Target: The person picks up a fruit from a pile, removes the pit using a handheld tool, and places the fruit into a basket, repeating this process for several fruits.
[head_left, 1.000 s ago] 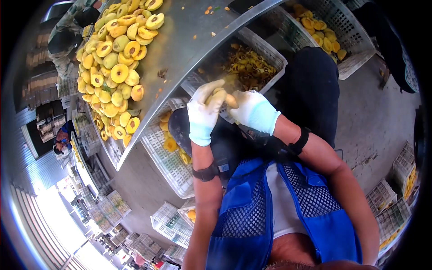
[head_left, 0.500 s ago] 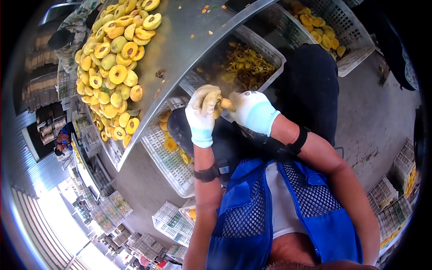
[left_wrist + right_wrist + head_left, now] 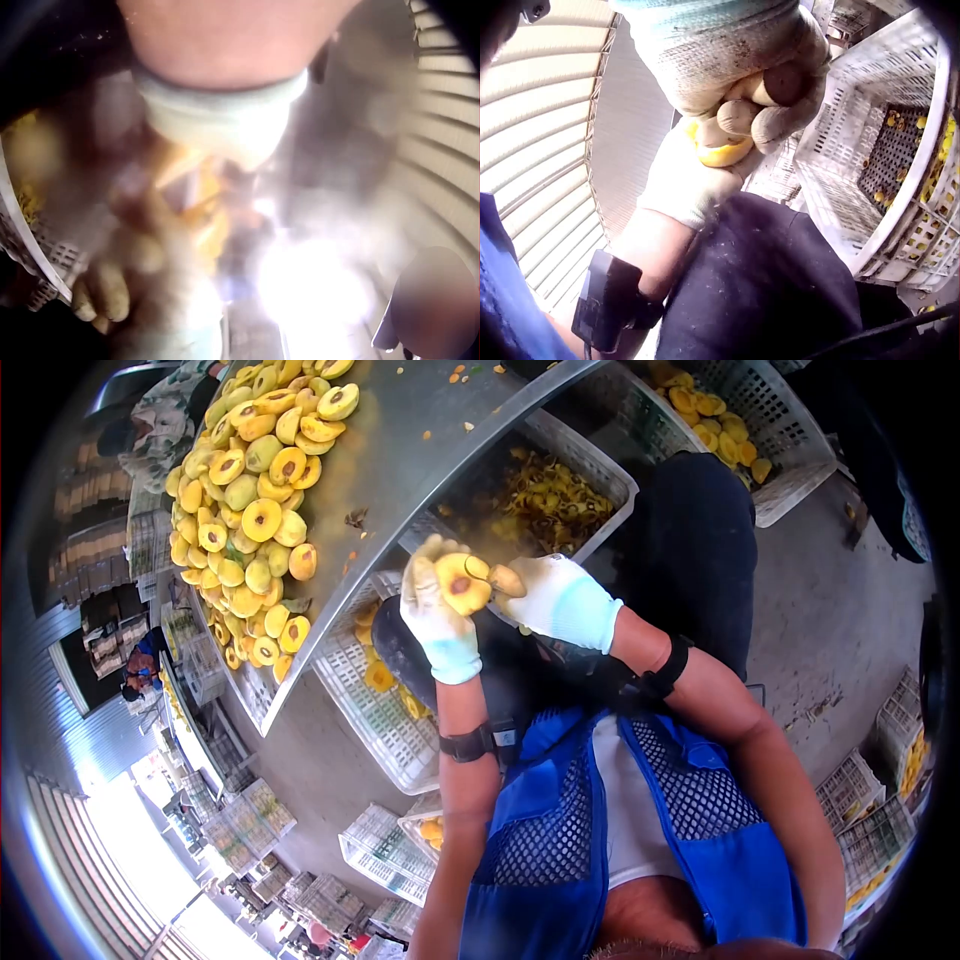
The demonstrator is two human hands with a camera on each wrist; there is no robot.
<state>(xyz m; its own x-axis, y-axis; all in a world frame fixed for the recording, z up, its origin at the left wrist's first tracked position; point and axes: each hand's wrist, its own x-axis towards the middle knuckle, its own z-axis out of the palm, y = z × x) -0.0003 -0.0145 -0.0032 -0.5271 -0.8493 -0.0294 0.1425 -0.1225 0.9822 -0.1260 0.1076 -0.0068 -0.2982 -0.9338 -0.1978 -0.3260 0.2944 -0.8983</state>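
- In the head view, at the centre of the frame, we see the gloved left hand (image 3: 428, 618) cupped around a yellow fruit half (image 3: 463, 586), its cut face turned up to us.
- Just right of it, the gloved right hand (image 3: 568, 600) grips a tool by its brown handle (image 3: 509, 581), whose thin curved end meets the fruit half.
- At upper left we find a heap of cut fruit (image 3: 245, 510) on a metal table (image 3: 400, 445).
- Right above the hands sits a crate (image 3: 622, 510) of yellow and brown scraps (image 3: 560, 515); another crate (image 3: 795, 475), at upper right, holds fruit halves.
- In the left wrist view, glare and blur cover the middle; we make out the left glove's cuff at upper centre and curled gloved fingers at lower left, but cannot tell there how the left fingers lie.
- In the right wrist view, at upper centre, the right fingers curl tightly round the handle, with the fruit half just below them, against the left hand.
- A dark trouser leg (image 3: 757, 277) fills the lower centre.
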